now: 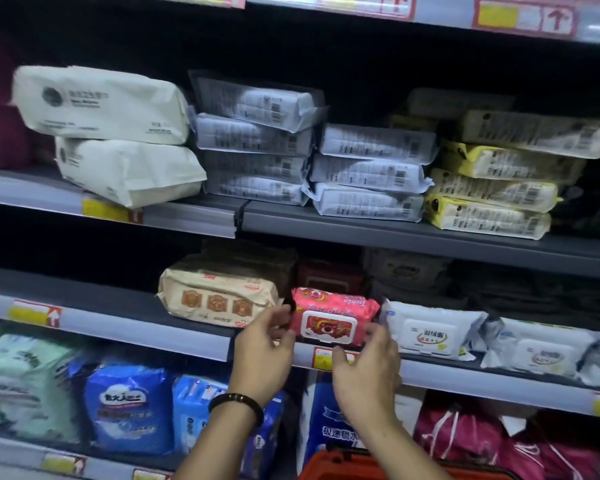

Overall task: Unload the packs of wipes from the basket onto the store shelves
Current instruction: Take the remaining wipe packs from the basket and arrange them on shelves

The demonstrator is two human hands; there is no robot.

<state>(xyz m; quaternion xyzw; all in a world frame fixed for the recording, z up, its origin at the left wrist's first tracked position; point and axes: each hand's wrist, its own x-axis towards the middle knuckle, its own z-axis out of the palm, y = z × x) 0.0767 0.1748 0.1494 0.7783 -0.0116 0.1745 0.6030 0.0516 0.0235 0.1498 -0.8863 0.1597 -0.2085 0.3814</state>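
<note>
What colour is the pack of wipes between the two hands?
Pink, with a white flip lid showing a red picture. The pack of wipes shows best in the head view.

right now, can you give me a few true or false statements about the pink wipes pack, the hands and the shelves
1. The pink pack sits between a beige pack and a white pack. True.
2. Only one hand touches the pink pack. False: the left hand and right hand are at its two ends.
3. The bracelet is on the right wrist. False: the left.
4. A red basket shows at the bottom edge. True.
</note>
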